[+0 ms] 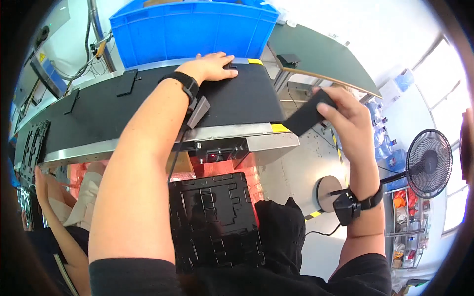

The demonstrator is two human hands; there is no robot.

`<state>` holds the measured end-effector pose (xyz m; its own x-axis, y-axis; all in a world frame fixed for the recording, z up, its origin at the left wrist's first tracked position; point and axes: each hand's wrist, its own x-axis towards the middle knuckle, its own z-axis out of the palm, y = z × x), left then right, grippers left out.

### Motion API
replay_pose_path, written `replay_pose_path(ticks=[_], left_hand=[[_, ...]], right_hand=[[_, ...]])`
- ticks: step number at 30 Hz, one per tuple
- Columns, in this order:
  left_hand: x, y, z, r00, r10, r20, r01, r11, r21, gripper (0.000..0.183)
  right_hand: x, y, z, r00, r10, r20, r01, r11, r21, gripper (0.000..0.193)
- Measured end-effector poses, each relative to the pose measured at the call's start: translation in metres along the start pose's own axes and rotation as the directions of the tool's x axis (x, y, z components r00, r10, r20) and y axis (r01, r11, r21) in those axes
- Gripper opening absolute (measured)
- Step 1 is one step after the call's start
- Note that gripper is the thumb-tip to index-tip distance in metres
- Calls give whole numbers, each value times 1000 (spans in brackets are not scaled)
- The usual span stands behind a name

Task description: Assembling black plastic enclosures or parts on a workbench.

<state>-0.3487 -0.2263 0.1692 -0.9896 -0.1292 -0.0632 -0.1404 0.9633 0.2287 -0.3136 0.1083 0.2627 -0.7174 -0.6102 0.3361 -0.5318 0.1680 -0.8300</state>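
Observation:
My right hand (348,118) is raised past the belt's right end, with thumb and fingers pinching a thin black rectangular plate (312,114) that tilts down to the left. My left hand (212,67) reaches across to the far side of the black conveyor belt (247,98). Its thumb and fingers lie around a dark part (229,65), mostly hidden under the palm and apparently another black plate. Two similar flat black plates, one nearer (127,83) and one farther left (72,101), rest on the belt. A moulded black tray (212,217) sits below the belt, in front of me.
A large blue bin (192,37) stands behind the belt. Another black tray (34,148) is at the belt's left end, near a co-worker's hand (40,183). To the right are a green table (321,54), a black fan (428,163) and a shelf rack (409,227).

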Motion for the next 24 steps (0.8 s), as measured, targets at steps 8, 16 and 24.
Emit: replay_pose_path(ticks=[8,16,24], left_hand=[[-15,24,15,934,144,-328,-33,946,322,66],[-95,35,-13,759,280,-587,-322,946,35,23],[-284,54,47,984,151,-97,-179,803,-568,26]], right_hand=[[-51,24,4,994,99,41,-105,979,175,27],[-66,64,109,734,162,660,-210,978,-6,29],[-106,93,162,765,146,628,-91,989,-119,28]])
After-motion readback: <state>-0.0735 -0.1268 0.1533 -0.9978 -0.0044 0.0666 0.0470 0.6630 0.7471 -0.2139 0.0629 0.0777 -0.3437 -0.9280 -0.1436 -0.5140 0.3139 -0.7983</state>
